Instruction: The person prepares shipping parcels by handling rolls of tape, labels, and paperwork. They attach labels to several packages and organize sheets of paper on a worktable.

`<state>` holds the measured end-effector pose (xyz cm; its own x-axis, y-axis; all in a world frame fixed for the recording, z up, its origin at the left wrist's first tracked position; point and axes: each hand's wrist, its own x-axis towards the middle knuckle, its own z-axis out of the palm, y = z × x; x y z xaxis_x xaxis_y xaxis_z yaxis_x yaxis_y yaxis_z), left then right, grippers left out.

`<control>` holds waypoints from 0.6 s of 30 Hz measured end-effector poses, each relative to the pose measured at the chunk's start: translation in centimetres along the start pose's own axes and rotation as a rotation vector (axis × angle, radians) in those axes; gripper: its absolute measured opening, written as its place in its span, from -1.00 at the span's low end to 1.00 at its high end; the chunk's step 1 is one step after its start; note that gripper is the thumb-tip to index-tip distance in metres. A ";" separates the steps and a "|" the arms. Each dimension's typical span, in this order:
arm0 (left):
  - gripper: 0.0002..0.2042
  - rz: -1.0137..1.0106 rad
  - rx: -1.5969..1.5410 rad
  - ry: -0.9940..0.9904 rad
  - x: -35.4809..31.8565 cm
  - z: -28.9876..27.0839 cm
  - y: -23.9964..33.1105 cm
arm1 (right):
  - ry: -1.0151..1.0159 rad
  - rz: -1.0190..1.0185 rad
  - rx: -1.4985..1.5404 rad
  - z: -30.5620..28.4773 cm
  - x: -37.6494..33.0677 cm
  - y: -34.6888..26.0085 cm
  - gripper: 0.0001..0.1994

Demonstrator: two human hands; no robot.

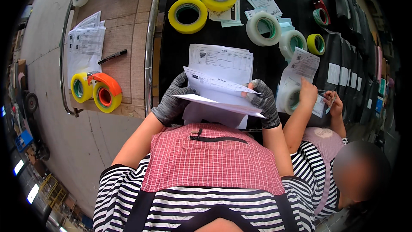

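Note:
Both of my hands wear grey knitted gloves; the right one's fingertips are bare. My left hand [172, 99] is closed on the left edge of several printed paper sheets [214, 96], its fingers partly hidden behind them. The right edge is gripped by my right hand [265, 102], thumb and fingers closed on the paper. These sheets are bent and fanned apart in front of my red checked apron [210, 159]. Just beyond them, another printed sheet [221, 58] shows against the black table [171, 47]; whether it lies there or belongs to the held bundle, I cannot tell.
Yellow tape rolls [187, 16], clear tape rolls [263, 29] and labels [264, 4] lie farther back. A wooden cart [124, 47] at left carries papers [88, 43], a black marker [112, 56] and an orange tape dispenser [105, 88]. A co-worker [319, 146] handles papers at right, near black packages [339, 60].

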<state>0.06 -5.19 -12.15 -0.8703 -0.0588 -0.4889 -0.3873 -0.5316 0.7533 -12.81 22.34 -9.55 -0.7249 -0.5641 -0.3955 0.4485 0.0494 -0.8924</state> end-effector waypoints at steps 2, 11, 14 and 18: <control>-0.54 0.120 0.274 -0.098 -1.7 0.5 1.8 | -0.061 0.035 0.219 -1.3 0.4 0.9 -0.88; -0.78 0.165 0.606 -0.134 -0.8 -1.6 -0.5 | -0.073 0.018 -0.040 -3.0 1.0 1.9 -0.62; -0.77 -0.062 0.463 -0.042 -1.2 -0.3 -0.5 | -0.044 0.235 0.296 -2.6 1.9 0.5 -0.50; -0.35 0.834 1.288 -0.181 -1.3 -0.5 -1.6 | 0.320 0.153 -0.161 -3.5 5.1 3.1 -0.65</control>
<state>1.95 -4.68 -12.96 -0.9528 0.1920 0.2353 0.3025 0.6684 0.6795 -16.96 22.44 -15.09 -0.7941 -0.2559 -0.5513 0.4942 0.2563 -0.8307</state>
